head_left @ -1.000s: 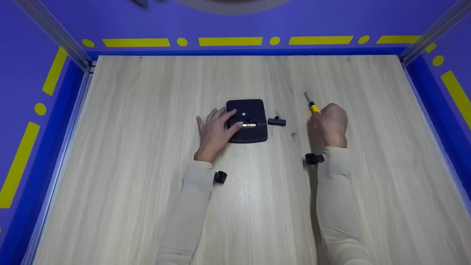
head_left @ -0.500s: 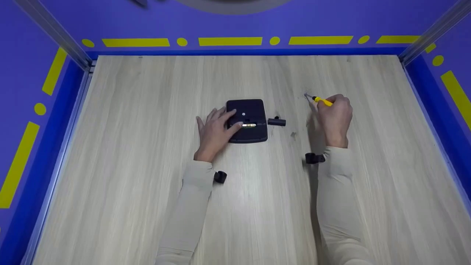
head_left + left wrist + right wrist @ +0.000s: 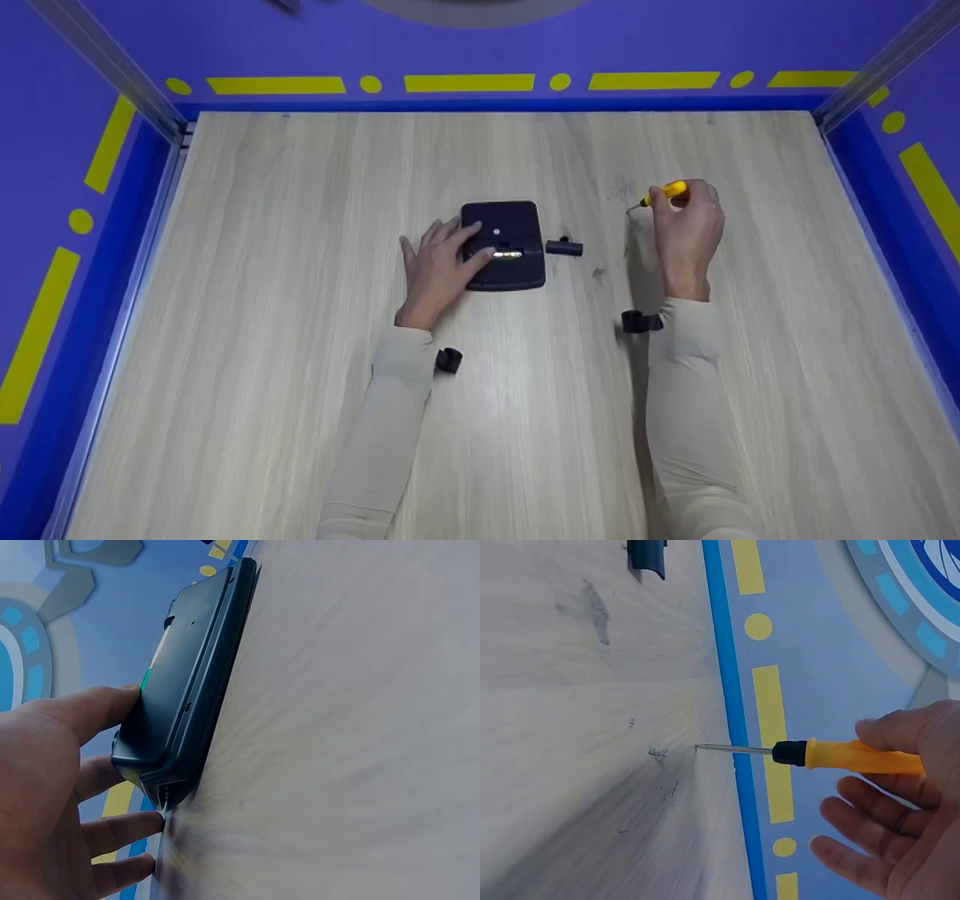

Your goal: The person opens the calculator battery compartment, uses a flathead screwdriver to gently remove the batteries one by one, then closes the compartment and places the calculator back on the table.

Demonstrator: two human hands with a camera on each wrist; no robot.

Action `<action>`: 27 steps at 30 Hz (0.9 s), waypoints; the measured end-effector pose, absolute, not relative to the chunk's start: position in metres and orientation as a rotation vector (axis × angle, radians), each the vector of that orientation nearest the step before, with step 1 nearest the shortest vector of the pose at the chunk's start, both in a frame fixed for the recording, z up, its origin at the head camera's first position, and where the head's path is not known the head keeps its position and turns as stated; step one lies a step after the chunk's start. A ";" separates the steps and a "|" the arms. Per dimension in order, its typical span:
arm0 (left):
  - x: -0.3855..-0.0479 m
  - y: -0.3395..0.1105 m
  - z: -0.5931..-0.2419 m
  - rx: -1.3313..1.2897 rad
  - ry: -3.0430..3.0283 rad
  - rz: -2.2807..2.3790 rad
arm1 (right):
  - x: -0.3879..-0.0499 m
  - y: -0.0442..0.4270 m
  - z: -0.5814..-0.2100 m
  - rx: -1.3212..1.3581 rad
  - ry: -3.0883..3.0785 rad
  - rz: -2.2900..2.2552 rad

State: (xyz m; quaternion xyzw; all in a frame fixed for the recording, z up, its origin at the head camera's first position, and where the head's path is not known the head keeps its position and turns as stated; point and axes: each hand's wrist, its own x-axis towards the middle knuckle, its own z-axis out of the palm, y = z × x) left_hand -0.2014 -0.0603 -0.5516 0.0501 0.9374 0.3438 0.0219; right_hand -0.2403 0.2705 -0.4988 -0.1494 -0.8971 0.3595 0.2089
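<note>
A flat black device [image 3: 517, 221] lies on the wooden table, its battery compartment uncovered and a shiny battery [image 3: 508, 255] inside. My left hand [image 3: 437, 274] rests on the device's left side, fingers spread and straight, thumb on top beside the battery. In the left wrist view, the thumb lies on the black casing [image 3: 161, 720] while the lower fingers reach past its corner. My right hand [image 3: 688, 232] pinches a screwdriver [image 3: 666, 193] by its yellow handle. Its thin metal shaft [image 3: 735, 749] points down, with the tip at the tabletop.
A small dark cover piece [image 3: 564, 247] lies just right of the device. Dark scuff marks [image 3: 598, 274] dot the table [image 3: 300, 262] near the screwdriver. Purple walls [image 3: 480, 52] with yellow markings enclose the table's back and sides.
The screwdriver has turned within my right hand: its handle, formerly hidden in the palm, now shows above the fingers. That hand shifted slightly away and rightward. My left hand and the device stay put.
</note>
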 end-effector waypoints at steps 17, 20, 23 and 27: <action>-0.201 -0.060 -0.551 0.161 2.906 1.065 | -0.242 0.274 -0.513 -0.096 -2.364 1.289; -0.202 -0.060 -0.551 0.156 2.900 1.060 | -0.243 0.273 -0.515 -0.031 -2.370 1.244; -0.202 -0.060 -0.550 0.152 2.894 1.059 | -0.244 0.272 -0.516 0.006 -2.355 1.191; -0.201 -0.060 -0.551 0.151 2.895 1.066 | -0.244 0.269 -0.517 -0.006 -2.318 1.160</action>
